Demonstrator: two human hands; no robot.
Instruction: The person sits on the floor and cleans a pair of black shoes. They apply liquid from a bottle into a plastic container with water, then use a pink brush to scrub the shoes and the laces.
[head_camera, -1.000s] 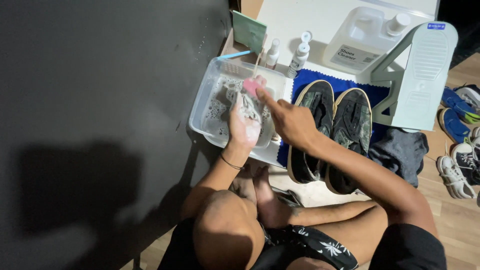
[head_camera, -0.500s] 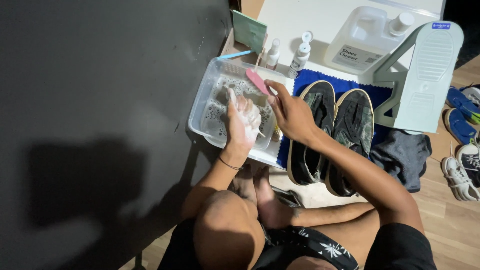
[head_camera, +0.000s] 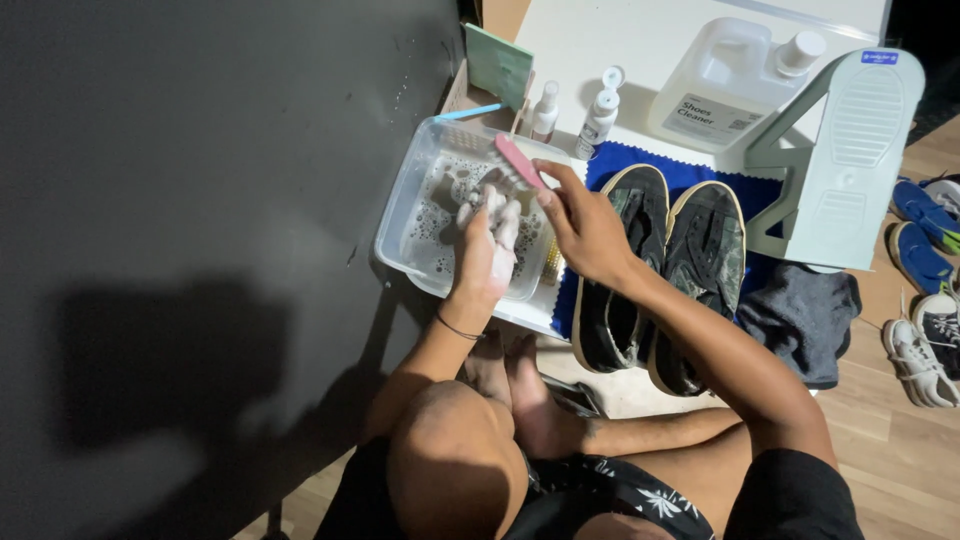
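Observation:
My left hand is closed around a soapy white item, probably a shoelace or insole, over a clear plastic tub of foamy water. My right hand holds a pink-handled brush by its handle, its bristle end raised above the tub beside the left hand. A pair of dark, worn shoes lies on a blue cloth just right of the tub.
A large white jug of cleaner and two small spray bottles stand behind the tub. A pale green shoe stand is at right, a grey towel below it, sneakers on the wooden floor. A dark wall fills the left.
My right hand has lifted the pink brush up and away from the item in my left hand. The left hand stays over the tub.

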